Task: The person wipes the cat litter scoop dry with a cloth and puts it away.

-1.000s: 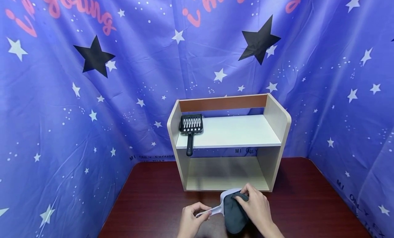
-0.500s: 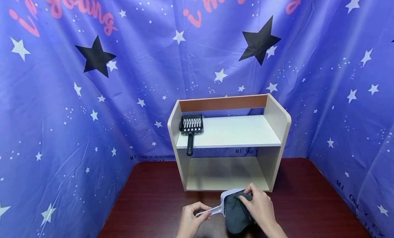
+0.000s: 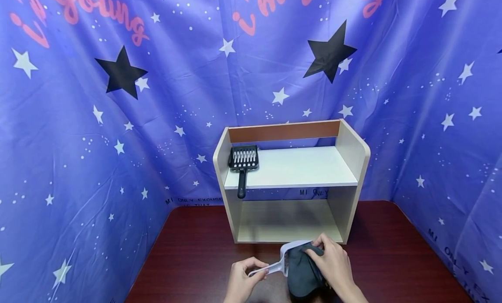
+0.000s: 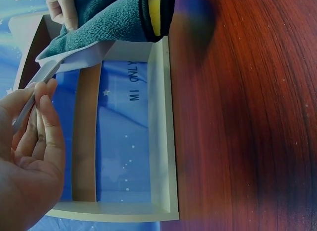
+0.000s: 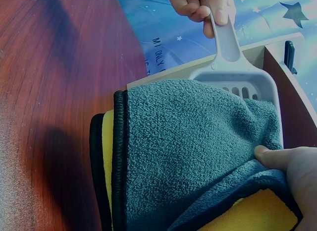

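Note:
A pale grey slotted litter scoop (image 5: pixel 229 42) is held above the table, its handle pinched between the thumb and fingers of my left hand (image 3: pixel 244 277). A folded dark grey-green cloth (image 5: pixel 173 142), with yellow on its other side and a black edging, lies over the scoop's head and hangs down past it. My right hand (image 3: pixel 333 261) pinches the cloth at the scoop's far side, thumb on top. In the right wrist view several slots show near the handle, while the cloth hides the rest of the scoop's bowl.
A small two-level wooden shelf (image 3: pixel 290 168) stands on the dark red table (image 3: pixel 188 250) just beyond my hands. A black slotted litter scoop (image 3: pixel 243 165) lies on its upper board at the left, handle over the front edge. A blue star-patterned curtain (image 3: pixel 188 98) surrounds the table.
My right hand has moved slightly right with the cloth, away from the handle, so more of the scoop's bowl near the handle shows. The left hand stays nearly still on the handle.

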A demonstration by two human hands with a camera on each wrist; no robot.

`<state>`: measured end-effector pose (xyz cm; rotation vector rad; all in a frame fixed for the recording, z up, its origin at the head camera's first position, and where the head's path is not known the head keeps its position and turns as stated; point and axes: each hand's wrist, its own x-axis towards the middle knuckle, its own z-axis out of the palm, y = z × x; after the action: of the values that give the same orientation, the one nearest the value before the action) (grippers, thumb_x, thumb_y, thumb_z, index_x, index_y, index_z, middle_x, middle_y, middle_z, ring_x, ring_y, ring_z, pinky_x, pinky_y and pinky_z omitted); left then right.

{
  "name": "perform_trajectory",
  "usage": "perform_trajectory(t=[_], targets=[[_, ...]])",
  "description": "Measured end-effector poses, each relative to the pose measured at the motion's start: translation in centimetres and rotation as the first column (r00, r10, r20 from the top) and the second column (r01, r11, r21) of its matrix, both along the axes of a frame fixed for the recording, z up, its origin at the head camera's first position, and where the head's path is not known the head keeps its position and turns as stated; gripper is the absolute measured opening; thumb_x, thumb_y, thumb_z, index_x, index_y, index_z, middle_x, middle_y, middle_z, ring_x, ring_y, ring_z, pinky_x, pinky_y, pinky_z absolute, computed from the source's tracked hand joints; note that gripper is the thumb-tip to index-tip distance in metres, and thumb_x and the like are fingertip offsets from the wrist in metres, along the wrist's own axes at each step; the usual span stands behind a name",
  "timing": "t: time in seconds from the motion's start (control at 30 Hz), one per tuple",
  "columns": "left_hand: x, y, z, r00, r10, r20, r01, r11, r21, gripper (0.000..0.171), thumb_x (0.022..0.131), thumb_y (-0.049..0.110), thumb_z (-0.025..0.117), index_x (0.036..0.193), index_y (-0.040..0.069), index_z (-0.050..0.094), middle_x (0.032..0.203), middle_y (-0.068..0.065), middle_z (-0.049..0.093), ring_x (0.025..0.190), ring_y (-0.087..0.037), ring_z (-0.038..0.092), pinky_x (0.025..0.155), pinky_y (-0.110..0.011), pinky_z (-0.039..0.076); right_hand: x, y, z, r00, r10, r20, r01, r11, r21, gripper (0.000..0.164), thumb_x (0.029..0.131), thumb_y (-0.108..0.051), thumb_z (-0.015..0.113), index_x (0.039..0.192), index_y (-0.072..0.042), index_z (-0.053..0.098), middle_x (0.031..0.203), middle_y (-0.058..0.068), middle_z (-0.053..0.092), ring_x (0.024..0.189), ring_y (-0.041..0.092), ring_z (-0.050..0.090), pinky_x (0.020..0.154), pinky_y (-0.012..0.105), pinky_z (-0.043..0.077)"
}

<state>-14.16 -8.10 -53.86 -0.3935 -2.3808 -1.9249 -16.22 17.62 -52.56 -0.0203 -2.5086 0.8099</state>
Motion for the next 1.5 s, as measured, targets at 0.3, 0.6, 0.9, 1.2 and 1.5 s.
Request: perform_trajectory(t=[0.3, 0.6, 0.9, 1.2, 1.5], targets=[[0.0, -0.2, 0.0, 1.0, -0.005, -0.01, 0.005, 1.0, 0.012, 0.008, 0.082, 0.006, 0.078, 0.089, 0.003, 0.076, 0.078, -0.014, 0.076, 0.063, 0.005, 0.064, 0.058, -0.016, 0.056, 0.0, 0.2, 0.1, 1.0, 0.001, -0.001, -0.001, 1.0, -0.004, 0.034, 0.068, -0.024, 0.091, 0.076, -0.024, 0.057, 0.072, -0.01, 0.06, 0.064, 0.009, 0.057, 0.056, 0.032, 0.045], [0.3, -0.4, 0.2, 1.0, -0.005, -0.028, 0.006, 0.999, 0.044, 0.009, 0.082, 0.004, 0.078, 0.089, -0.001, 0.076, 0.08, -0.018, 0.075, 0.063, 0.005, 0.064, 0.058, -0.015, 0.056, -0.1, 0.4, -0.2, 0.999, -0.016, -0.046, 0.016, 1.0, -0.007, 0.037, 0.064, -0.024, 0.092, 0.074, -0.025, 0.057, 0.07, -0.013, 0.056, 0.061, 0.005, 0.053, 0.054, 0.029, 0.043], [0.2, -0.7, 0.0, 1.0, 0.005, -0.009, -0.005, 0.999, 0.046, 0.009, 0.082, 0.006, 0.079, 0.089, 0.001, 0.076, 0.081, -0.017, 0.076, 0.064, 0.002, 0.067, 0.059, -0.018, 0.058, 0.1, 0.9, -0.1, 1.0, -0.018, -0.015, 0.018, 1.0, -0.009, 0.035, 0.066, -0.024, 0.091, 0.075, -0.024, 0.057, 0.07, -0.011, 0.056, 0.063, 0.003, 0.05, 0.055, 0.028, 0.042], [0.3, -1.1, -0.1, 1.0, 0.014, 0.008, -0.014, 0.998, 0.059, 0.01, 0.082, 0.006, 0.079, 0.09, 0.0, 0.076, 0.082, -0.017, 0.076, 0.064, 0.003, 0.066, 0.061, -0.018, 0.059, 0.2, 1.6, -0.1, 0.999, -0.018, 0.03, 0.019, 1.0, -0.02, 0.032, 0.07, -0.023, 0.09, 0.078, -0.022, 0.059, 0.072, -0.008, 0.061, 0.065, 0.006, 0.055, 0.057, 0.03, 0.046], [0.2, -1.7, -0.3, 0.999, 0.035, 0.008, -0.035, 0.993, 0.112, 0.012, 0.082, 0.002, 0.077, 0.091, -0.004, 0.074, 0.08, -0.023, 0.073, 0.064, 0.0, 0.066, 0.06, -0.019, 0.059, -0.1, 2.7, 0.2, 0.999, -0.04, 0.017, 0.041, 0.998, -0.056, 0.03, 0.072, -0.024, 0.089, 0.08, -0.022, 0.06, 0.069, -0.01, 0.06, 0.063, 0.001, 0.052, 0.057, 0.028, 0.044]])
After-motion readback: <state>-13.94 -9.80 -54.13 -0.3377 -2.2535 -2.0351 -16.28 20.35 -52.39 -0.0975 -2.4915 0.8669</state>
